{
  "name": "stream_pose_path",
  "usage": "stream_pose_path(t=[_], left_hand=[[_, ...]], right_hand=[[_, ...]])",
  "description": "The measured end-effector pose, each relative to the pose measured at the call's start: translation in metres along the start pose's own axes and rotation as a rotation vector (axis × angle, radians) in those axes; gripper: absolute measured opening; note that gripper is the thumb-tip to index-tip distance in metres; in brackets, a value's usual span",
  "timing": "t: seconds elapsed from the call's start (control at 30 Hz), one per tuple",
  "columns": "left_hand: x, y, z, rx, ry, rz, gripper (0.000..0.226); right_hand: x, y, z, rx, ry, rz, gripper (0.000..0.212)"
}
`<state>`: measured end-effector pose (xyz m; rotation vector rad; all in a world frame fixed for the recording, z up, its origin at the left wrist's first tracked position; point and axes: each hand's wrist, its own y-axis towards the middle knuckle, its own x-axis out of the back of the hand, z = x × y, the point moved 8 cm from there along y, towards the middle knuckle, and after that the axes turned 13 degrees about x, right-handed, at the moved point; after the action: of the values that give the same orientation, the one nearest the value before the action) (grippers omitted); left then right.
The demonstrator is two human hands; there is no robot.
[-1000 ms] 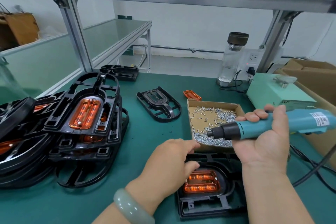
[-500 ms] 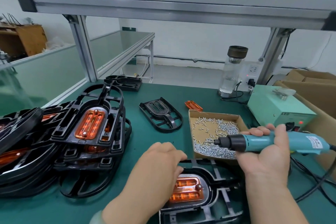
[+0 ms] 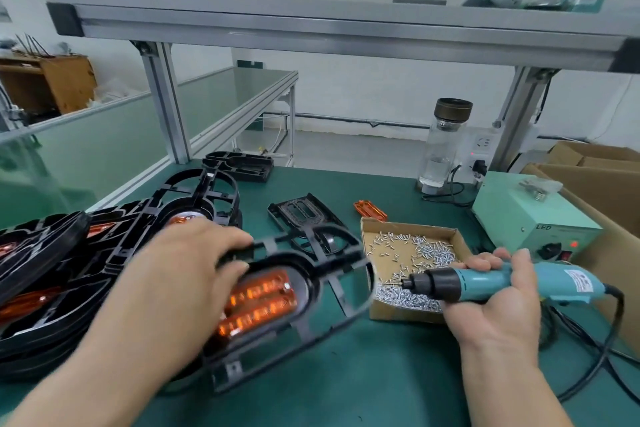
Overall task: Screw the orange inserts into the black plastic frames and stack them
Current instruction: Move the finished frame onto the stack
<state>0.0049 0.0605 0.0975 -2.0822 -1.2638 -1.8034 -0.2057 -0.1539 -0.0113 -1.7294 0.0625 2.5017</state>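
The left hand (image 3: 180, 281) has picked the black frame (image 3: 308, 282) with its orange insert (image 3: 259, 302) up from the near table (image 3: 381, 374) and swung it left. The frame now hangs tilted beside the stack (image 3: 69, 270), blurred with motion.

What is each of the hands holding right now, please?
Left hand: grips the black frame with its orange insert.
Right hand: holds the blue electric screwdriver.
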Motion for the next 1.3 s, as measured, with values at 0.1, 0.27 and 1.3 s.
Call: stream_pose_path(t=[0.1,0.27,1.3], left_hand=[[0.022,0.018,0.026,0.063,-0.05,-0.16,0.022],[0.025,0.052,0.086,0.172,-0.092,-0.247,0.038],[-0.014,0.107,0.172,0.506,0.139,-0.134,0.023]], right_hand=[[0.013,0.01,-0.002,-0.03,0.02,-0.078,0.022],[0.006,0.012,-0.007,-0.107,-0.011,-0.022,0.02],[0.008,0.011,-0.011,-0.098,-0.069,-0.027,0.018]])
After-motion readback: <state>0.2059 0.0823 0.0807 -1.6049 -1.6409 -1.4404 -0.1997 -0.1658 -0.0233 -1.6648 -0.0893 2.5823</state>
